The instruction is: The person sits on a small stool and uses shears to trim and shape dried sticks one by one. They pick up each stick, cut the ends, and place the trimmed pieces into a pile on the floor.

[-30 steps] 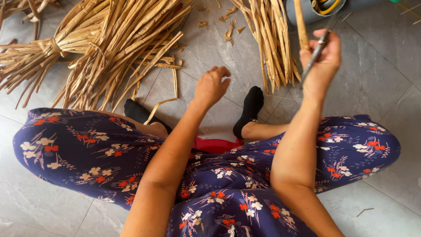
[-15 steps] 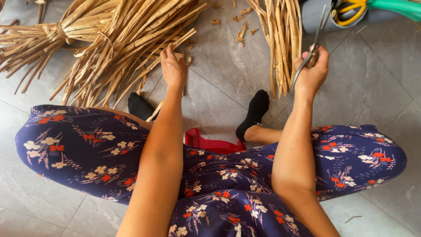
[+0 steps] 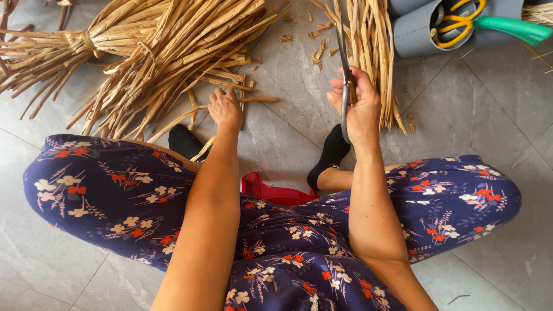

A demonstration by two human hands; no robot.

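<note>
I sit cross-legged on a grey tiled floor in dark blue floral trousers and black socks. My left hand (image 3: 224, 108) reaches forward with fingers spread onto the loose ends of a big pile of dried straw-coloured stalks (image 3: 173, 52). My right hand (image 3: 358, 106) is closed around metal scissors (image 3: 344, 69), blades pointing up and away from me. Just behind that hand lies a second bundle of dried stalks (image 3: 371, 40), running away from me.
A tied bundle of stalks (image 3: 52, 49) lies at far left. Grey tubes (image 3: 415, 34) at top right hold yellow-handled scissors (image 3: 455, 23) and a green handle (image 3: 507, 29). Short cut stalk bits (image 3: 317, 49) litter the tiles. A red object (image 3: 271, 193) sits under my legs.
My left hand has moved forward and left from above my lap onto the stalk pile. My right hand with the scissors has come down and left, toward the middle.
</note>
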